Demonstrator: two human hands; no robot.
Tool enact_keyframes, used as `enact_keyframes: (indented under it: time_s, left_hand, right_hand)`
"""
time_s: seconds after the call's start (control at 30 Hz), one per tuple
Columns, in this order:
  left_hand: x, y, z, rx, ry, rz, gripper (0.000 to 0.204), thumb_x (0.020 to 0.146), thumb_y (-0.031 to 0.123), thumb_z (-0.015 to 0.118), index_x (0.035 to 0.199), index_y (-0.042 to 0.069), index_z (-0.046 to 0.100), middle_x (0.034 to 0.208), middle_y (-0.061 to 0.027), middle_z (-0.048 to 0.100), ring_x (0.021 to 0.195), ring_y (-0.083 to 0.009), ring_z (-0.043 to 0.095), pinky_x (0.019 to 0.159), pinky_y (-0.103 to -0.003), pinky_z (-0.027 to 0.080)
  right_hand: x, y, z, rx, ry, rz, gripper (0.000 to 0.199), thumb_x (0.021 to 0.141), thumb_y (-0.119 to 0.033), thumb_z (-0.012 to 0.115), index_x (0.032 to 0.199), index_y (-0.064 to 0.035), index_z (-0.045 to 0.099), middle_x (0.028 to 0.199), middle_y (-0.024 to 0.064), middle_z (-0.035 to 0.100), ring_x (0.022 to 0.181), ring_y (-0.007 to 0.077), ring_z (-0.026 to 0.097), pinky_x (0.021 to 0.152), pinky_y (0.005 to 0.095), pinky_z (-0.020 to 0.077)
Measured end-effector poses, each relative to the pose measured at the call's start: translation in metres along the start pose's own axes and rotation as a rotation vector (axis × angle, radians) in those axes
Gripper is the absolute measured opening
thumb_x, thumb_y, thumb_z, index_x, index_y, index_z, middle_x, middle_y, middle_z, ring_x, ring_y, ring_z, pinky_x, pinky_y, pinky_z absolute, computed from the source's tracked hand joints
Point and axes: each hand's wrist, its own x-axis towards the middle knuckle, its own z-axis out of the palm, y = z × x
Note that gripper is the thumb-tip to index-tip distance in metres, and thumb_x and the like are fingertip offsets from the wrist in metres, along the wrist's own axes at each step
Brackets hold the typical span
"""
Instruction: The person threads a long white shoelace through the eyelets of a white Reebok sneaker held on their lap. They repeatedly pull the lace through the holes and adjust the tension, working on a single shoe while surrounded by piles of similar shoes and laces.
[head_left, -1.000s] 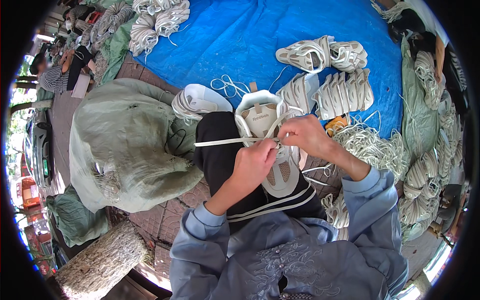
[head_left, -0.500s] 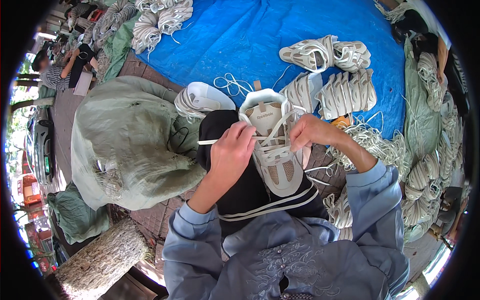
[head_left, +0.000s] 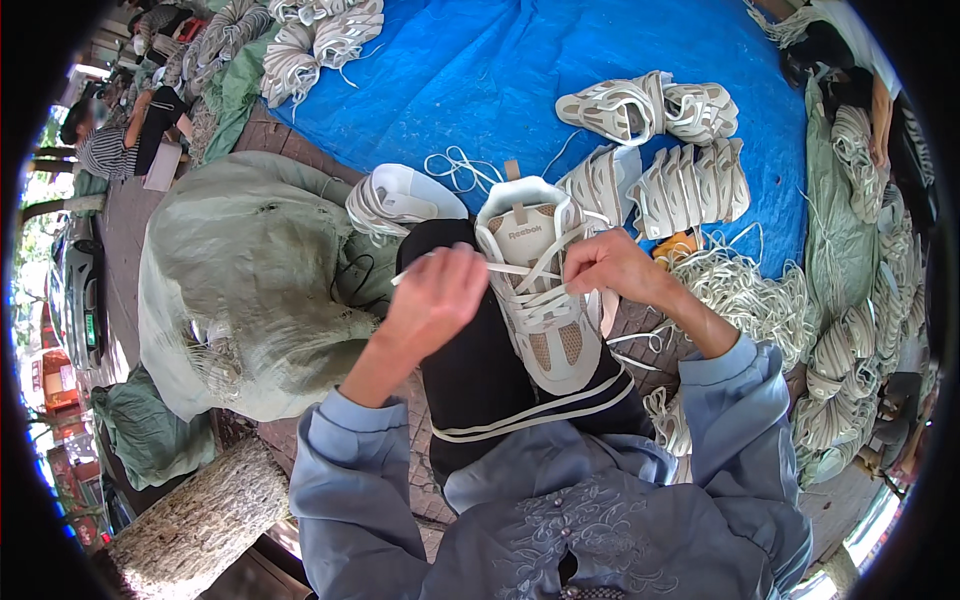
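Note:
A beige and white shoe upper [head_left: 562, 362], toe toward me, rests on my black-trousered legs. White lace crosses its front in several rows. To the left of the upper, my left hand [head_left: 440, 292] is closed and somewhat blurred. It holds the shoelace [head_left: 507, 268], which stretches from it across the tongue, with a short end sticking out past the fingers. My right hand [head_left: 607, 268] pinches at the right lacing edge, where the lace meets its fingertips; the exact grip is partly hidden. A pale band [head_left: 535, 421] loops around my thighs.
A blue tarp [head_left: 450, 90] lies ahead, with rows of uppers [head_left: 690, 185] on it. Loose white laces [head_left: 745, 300] pile up at right. A grey-green sack [head_left: 250, 280] bulges at left, near a rough log [head_left: 200, 525]. Another person [head_left: 115, 140] sits at far left.
My left hand has swung left and slightly down, away from the upper, with the lace in it. My right hand has shifted a little left toward the lacing.

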Motion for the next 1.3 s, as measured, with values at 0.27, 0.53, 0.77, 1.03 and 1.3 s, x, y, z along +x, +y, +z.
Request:
enact_keyframes:
  time_s: [0.27,0.53,0.77,1.03,1.3]
  left_hand:
    - [-0.018,0.003,0.007,-0.076,0.107,-0.424,0.023,0.067,-0.001,0.059,0.088,0.009,0.058,0.070,-0.0083,0.049,0.059,-0.0211,0.053,0.053,-0.030,0.046]
    - [0.018,0.021,0.007,-2.335,0.728,-0.935,0.014,0.083,0.006,0.053,0.095,-0.001,0.054,0.092,-0.0106,0.057,0.085,-0.0223,0.057,0.087,-0.038,0.044]
    - [-0.054,-0.091,-0.025,-2.054,1.209,-0.890,0.019,0.085,0.002,0.048,0.103,-0.002,0.047,0.087,-0.0097,0.054,0.085,-0.0180,0.054,0.088,-0.036,0.043]
    - [-0.289,-0.286,-0.075,-1.578,1.414,-1.055,0.039,0.083,-0.007,0.043,0.121,-0.007,0.030,0.106,-0.0213,0.048,0.099,-0.0290,0.051,0.096,-0.042,0.040]
    - [-0.461,-0.386,-0.185,-1.065,1.311,-1.366,0.024,0.087,0.002,0.043,0.109,-0.008,0.040,0.094,-0.0188,0.052,0.094,-0.0318,0.054,0.092,-0.045,0.042]
  right_hand:
    - [0.002,0.045,-0.011,0.234,0.332,0.118,0.021,0.069,-0.013,0.061,0.088,-0.0030,0.060,0.061,0.0018,0.056,0.049,0.0063,0.049,0.044,0.0189,0.0361]
    - [0.024,0.070,-0.010,0.656,0.299,0.177,0.049,0.077,-0.036,0.057,0.115,-0.0056,0.052,0.096,0.0056,0.060,0.080,0.0111,0.055,0.066,0.0233,0.0394]
    - [0.024,0.096,-0.042,0.907,0.545,-0.151,0.033,0.079,-0.018,0.056,0.105,0.0015,0.054,0.094,0.0079,0.060,0.086,0.0155,0.055,0.074,0.0261,0.0408]
    - [-0.032,0.091,-0.227,0.816,0.563,-0.480,0.028,0.083,-0.012,0.052,0.106,0.0039,0.052,0.095,0.0109,0.059,0.091,0.0190,0.055,0.082,0.0283,0.0421]
    - [-0.262,0.121,-0.504,0.503,1.053,-0.365,0.030,0.083,-0.012,0.053,0.108,0.0048,0.051,0.103,0.0118,0.058,0.096,0.0196,0.055,0.091,0.0306,0.0403]
